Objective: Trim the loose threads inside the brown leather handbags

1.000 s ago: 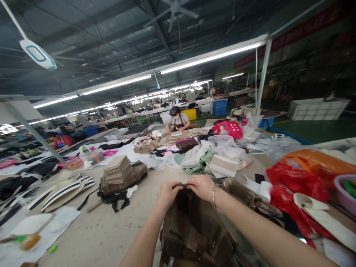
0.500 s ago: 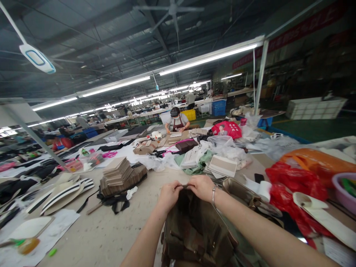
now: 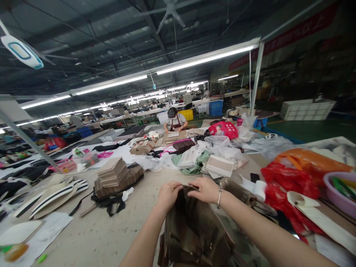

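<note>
A dark olive-brown bag point(image 3: 194, 233) stands upright on the table right in front of me, with its mouth towards me and small metal fittings low on its front. My left hand point(image 3: 168, 193) pinches the far top edge of the bag between thumb and fingers. Just to the right, my right hand point(image 3: 205, 190), with a bracelet at the wrist, grips the same edge, its thumb inside the mouth. The inside of the bag is dark and its base is out of frame. Beside my right forearm lies another brown bag point(image 3: 236, 191), partly covered by the arm.
Left on the table point(image 3: 111, 233) are a stack of brown panels point(image 3: 111, 174) and striped cream pieces point(image 3: 58, 196). To the right lie a phone point(image 3: 254, 177), a red plastic bag point(image 3: 289, 181) and a lilac basin point(image 3: 333, 191). Across the table a co-worker point(image 3: 175, 120) sits bent over panels.
My view has shifted slightly, so the surroundings sit a little further left. The right hand's thumb and fingers have spread a bit along the bag's edge, while the left keeps its pinch.
</note>
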The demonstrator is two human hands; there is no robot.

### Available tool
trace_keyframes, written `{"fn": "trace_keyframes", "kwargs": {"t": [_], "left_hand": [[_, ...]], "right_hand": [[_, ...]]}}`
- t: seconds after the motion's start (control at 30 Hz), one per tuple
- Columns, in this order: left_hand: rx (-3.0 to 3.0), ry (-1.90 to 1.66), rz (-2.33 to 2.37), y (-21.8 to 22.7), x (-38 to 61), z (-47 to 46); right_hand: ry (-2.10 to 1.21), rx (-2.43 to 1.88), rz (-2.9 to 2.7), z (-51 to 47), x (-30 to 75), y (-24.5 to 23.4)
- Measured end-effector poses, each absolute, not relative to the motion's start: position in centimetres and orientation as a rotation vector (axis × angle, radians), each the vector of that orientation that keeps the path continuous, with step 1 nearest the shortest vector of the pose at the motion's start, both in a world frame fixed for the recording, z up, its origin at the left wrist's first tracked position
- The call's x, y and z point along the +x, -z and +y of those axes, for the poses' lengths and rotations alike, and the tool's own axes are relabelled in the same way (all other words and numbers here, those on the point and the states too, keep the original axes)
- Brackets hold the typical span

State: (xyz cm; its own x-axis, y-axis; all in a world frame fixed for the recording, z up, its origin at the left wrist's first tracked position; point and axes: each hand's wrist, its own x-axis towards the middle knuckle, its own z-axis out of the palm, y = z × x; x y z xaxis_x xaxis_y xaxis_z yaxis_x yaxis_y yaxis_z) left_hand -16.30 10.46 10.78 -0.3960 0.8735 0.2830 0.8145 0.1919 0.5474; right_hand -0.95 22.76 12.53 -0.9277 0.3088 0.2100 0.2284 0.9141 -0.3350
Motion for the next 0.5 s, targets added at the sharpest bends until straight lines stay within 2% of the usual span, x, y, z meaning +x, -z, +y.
{"fn": "trace_keyframes", "kwargs": {"t": [0.3, 0.5], "left_hand": [[1.709, -0.937, 2.363, -11.0, -16.3, 10.8], [1.690, -0.850, 2.430, -12.2, -14.8, 8.9]], "right_hand": [[-0.266, -0.479, -2.820, 22.5, -1.6, -12.8], [-0.322, -0.437, -2.770, 20.2, -4.9, -13.8]]}}
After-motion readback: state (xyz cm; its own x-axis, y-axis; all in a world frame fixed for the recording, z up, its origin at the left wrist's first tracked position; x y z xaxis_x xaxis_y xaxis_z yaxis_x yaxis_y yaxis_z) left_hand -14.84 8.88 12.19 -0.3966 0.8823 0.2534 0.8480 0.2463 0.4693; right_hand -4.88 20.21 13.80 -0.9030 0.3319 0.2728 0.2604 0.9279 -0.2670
